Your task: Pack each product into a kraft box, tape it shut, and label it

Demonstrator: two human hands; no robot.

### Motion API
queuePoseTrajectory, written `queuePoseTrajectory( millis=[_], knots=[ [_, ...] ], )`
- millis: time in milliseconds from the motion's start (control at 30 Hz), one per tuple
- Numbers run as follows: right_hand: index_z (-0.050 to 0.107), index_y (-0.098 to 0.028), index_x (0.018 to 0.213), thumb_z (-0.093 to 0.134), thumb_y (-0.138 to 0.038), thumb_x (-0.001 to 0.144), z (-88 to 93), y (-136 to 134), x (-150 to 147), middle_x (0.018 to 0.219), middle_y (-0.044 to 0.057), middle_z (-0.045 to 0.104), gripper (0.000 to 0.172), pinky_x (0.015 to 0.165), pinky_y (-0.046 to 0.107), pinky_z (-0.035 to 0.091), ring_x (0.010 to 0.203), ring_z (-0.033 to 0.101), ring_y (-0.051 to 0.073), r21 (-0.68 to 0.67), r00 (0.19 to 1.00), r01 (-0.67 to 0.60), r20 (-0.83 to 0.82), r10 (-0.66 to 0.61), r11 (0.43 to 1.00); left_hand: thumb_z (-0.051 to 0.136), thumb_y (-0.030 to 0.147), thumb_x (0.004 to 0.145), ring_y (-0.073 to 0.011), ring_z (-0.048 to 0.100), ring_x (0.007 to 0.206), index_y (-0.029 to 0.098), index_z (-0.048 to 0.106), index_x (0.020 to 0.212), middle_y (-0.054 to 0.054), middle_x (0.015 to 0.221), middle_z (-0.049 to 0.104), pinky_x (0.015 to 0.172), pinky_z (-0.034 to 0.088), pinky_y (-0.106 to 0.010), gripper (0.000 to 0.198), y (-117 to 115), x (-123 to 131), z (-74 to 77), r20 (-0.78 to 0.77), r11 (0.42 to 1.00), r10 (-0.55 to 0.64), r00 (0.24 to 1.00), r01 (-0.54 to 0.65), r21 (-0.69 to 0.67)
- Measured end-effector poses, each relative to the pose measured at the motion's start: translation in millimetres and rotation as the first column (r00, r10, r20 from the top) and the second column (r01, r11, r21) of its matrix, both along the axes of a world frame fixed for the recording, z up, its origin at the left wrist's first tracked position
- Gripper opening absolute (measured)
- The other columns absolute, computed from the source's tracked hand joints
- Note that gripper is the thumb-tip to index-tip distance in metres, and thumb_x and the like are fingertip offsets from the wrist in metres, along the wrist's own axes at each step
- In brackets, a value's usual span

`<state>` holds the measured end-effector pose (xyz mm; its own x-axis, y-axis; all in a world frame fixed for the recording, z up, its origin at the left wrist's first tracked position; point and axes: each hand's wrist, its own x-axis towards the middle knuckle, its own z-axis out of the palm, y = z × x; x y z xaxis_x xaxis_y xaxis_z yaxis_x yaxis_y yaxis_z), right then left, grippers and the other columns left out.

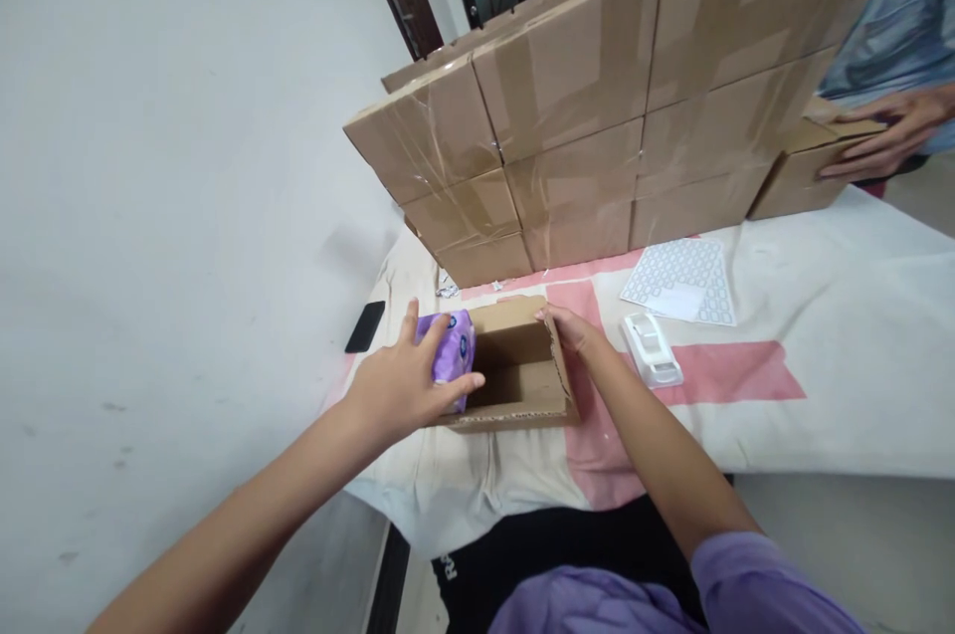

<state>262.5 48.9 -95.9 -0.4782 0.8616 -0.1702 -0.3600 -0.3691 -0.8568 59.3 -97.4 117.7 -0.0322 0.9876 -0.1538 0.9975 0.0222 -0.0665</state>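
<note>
An open cardboard box (522, 412) sits on the cloth-covered table in front of me. At its left end is a purple packet (456, 347) with dark blue round marks, soft and shiny. My left hand (399, 380) is over this packet, fingers across its far side and thumb along its right side, gripping it. The packet's left part is hidden behind the hand. My right hand (568, 327) grips the box's far right edge, with the fingers partly hidden by the cardboard. The rest of the box's inside that shows is bare brown cardboard.
Taped cardboard boxes (574, 131) are stacked as a wall behind. A white tape dispenser (652, 350) and a sticker sheet (682, 281) lie at right, a black phone (365, 326) at left. At far right, another person's hand (887, 131) holds a box (798, 178).
</note>
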Motion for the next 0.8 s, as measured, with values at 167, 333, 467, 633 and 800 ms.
queuePoseTrajectory(
  millis=[167, 333, 467, 633, 800],
  knots=[
    [0.072, -0.025, 0.090, 0.071, -0.035, 0.061, 2.0, -3.0, 0.9, 0.073, -0.001, 0.074, 0.031, 0.065, 0.032, 0.055, 0.066, 0.067, 0.021, -0.057, 0.998, -0.043, -0.043, 0.041, 0.997, 0.061, 0.082, 0.080, -0.0463, 0.066, 0.127, 0.040, 0.015, 0.168, -0.013, 0.178, -0.001, 0.104, 0.051, -0.052, 0.108, 9.8, -13.2, 23.4, 0.031, 0.910, -0.163, 0.986, 0.162, -0.381],
    [0.068, -0.025, 0.079, 0.071, -0.037, 0.063, 3.1, -2.8, -2.3, 0.069, -0.001, 0.072, 0.020, 0.064, 0.031, 0.055, 0.065, 0.067, 0.020, -0.095, 0.998, -0.046, -0.057, 0.041, 0.994, 0.071, 0.076, 0.076, -0.0403, 0.049, 0.147, 0.035, 0.009, 0.170, -0.010, 0.178, 0.010, 0.113, 0.046, -0.043, 0.120, 33.5, -44.7, 25.8, 0.195, 0.858, -0.201, 0.960, 0.268, -0.438],
    [0.066, -0.025, 0.075, 0.071, -0.038, 0.067, 0.1, -0.9, -3.0, 0.061, -0.001, 0.068, 0.016, 0.063, 0.031, 0.054, 0.062, 0.064, 0.020, -0.112, 0.998, -0.038, -0.049, 0.033, 0.993, 0.073, 0.077, 0.072, -0.0356, 0.066, 0.125, 0.032, 0.012, 0.170, -0.013, 0.164, 0.042, 0.096, 0.054, -0.037, 0.123, 40.6, -44.4, 21.8, 0.238, 0.874, -0.178, 0.955, 0.265, -0.407],
    [0.070, -0.023, 0.080, 0.072, -0.041, 0.069, -5.8, 3.9, -1.8, 0.065, 0.001, 0.070, 0.021, 0.061, 0.032, 0.054, 0.060, 0.063, 0.019, -0.130, 0.998, -0.066, -0.015, 0.064, 0.989, 0.055, 0.086, 0.078, -0.0356, 0.072, 0.108, 0.029, 0.017, 0.170, -0.016, 0.143, 0.062, 0.084, 0.054, -0.037, 0.114, 29.2, -11.4, 24.4, 0.118, 0.921, -0.074, 0.990, 0.113, -0.374],
    [0.071, -0.023, 0.083, 0.071, -0.042, 0.068, -6.8, 4.7, -2.6, 0.068, 0.001, 0.072, 0.024, 0.060, 0.034, 0.054, 0.062, 0.065, 0.021, -0.116, 0.995, -0.102, 0.000, 0.103, 0.988, 0.038, 0.087, 0.085, -0.0423, 0.072, 0.106, 0.020, 0.016, 0.169, -0.021, 0.123, 0.072, 0.087, 0.051, -0.044, 0.110, 16.0, 23.5, 6.9, -0.057, 0.960, 0.037, 0.998, -0.052, -0.275]
  ],
)
